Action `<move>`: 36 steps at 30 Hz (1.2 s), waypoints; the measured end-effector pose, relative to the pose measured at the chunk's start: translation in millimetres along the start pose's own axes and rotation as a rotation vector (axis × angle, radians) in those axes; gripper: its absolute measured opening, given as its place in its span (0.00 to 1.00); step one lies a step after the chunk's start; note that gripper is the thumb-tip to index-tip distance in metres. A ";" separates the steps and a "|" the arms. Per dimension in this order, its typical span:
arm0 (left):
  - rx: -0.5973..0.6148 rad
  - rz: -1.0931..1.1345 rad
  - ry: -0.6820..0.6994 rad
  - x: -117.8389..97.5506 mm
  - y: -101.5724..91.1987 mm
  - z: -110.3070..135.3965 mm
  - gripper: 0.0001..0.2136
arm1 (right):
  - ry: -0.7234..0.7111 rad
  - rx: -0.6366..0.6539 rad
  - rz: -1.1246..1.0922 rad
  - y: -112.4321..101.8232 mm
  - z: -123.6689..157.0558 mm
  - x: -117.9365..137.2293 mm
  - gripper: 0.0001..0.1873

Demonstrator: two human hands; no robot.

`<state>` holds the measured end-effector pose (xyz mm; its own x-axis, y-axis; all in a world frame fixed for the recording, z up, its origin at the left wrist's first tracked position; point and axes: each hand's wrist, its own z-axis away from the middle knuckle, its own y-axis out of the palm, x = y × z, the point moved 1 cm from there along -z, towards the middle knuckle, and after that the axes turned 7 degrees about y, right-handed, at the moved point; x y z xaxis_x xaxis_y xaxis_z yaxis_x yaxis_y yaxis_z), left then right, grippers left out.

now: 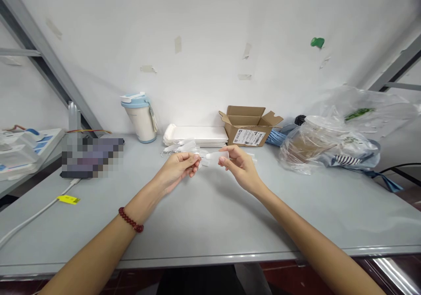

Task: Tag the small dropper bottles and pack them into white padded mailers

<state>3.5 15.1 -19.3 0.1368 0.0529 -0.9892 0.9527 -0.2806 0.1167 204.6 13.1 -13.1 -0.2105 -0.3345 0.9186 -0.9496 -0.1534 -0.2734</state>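
The left hand (pixel 179 167) and right hand (pixel 239 165) each pinch one end of a clear tube (pixel 215 156), its long axis lying left-to-right between them above the desk (pixel 210 216).

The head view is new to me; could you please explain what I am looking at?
No machine here: a camera on a person's head looks down at their own two bare hands. The left hand, with a bead bracelet on the wrist, and the right hand pinch a small clear plastic piece between them above a grey table. Behind stand a mug, white trays, an open box and a plastic bag; a white cable lies at left.
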 end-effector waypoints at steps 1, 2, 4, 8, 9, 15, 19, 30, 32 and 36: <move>0.002 0.011 -0.004 0.2 0.2 0.0 0.13 | 0.003 -0.003 -0.004 0.1 0.1 0.3 0.16; 0.004 0.023 -0.007 0.5 0.2 -0.1 0.13 | 0.005 -0.005 -0.004 0.3 0.2 0.8 0.16; 0.005 0.041 -0.011 1.4 -0.3 -0.2 0.12 | 0.010 -0.004 0.010 0.4 0.6 1.8 0.16; 0.005 0.062 -0.012 3.7 -2.2 -0.6 0.12 | 0.020 0.003 0.069 0.1 2.0 4.0 0.16; 0.006 0.065 -0.013 4.1 -2.5 -0.7 0.12 | 0.021 0.004 0.082 0.1 2.3 4.4 0.16; 0.001 0.056 -0.005 4.1 -2.0 -0.6 0.12 | 0.013 -0.001 0.084 0.5 2.3 4.0 0.15; 0.005 0.056 -0.013 3.7 -1.6 0.2 0.12 | 0.026 0.008 0.050 1.0 2.4 3.8 0.15; 0.001 0.064 -0.016 2.1 -0.8 -0.2 0.12 | 0.027 0.012 0.029 2.2 3.0 2.1 0.15; 0.003 0.069 -0.017 1.9 -0.7 0.2 0.12 | 0.028 0.010 0.042 2.4 2.9 1.8 0.15; -0.004 0.068 -0.018 1.3 -0.4 0.9 0.12 | -0.001 0.005 0.042 2.5 2.6 2.2 0.14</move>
<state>3.0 14.4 -20.7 0.1965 0.0169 -0.9804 0.9425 -0.2788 0.1841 202.3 9.6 -12.5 -0.2497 -0.3418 0.9060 -0.9388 -0.1436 -0.3129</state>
